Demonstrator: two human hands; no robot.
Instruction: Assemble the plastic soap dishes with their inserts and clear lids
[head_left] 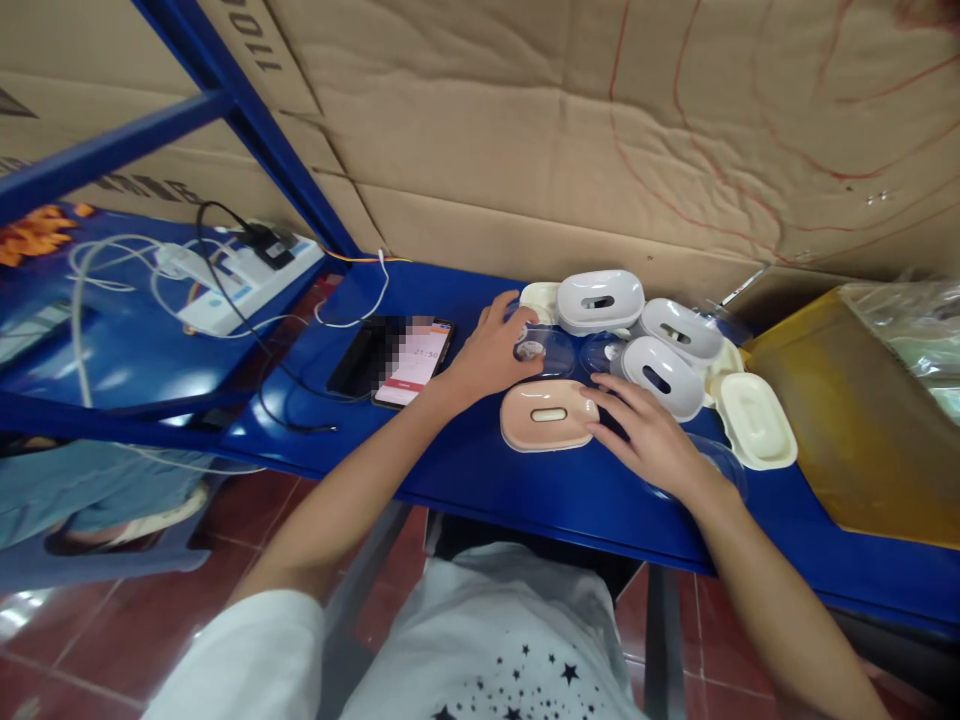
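A pink oval piece with a slot point(549, 415) lies on the blue table, in front of the other pieces. My right hand point(645, 430) is at its right side, fingers apart and fingertips at its edge. My left hand point(495, 345) reaches over a clear plastic piece point(553, 352), with thumb and fingers spread around its left end. A second clear piece point(598, 352) lies to the right. Behind are white oval pieces with slots point(600, 300), point(663, 378) and cream trays, one at the right point(757, 420). Another clear piece lies partly under my right forearm.
A phone point(412, 365) lies left of my left hand. Further left are a power strip point(251, 285) and cables. A brown box point(855, 420) with plastic bags stands at the right. Cardboard lines the back. A seated person's leg point(97, 485) shows at lower left.
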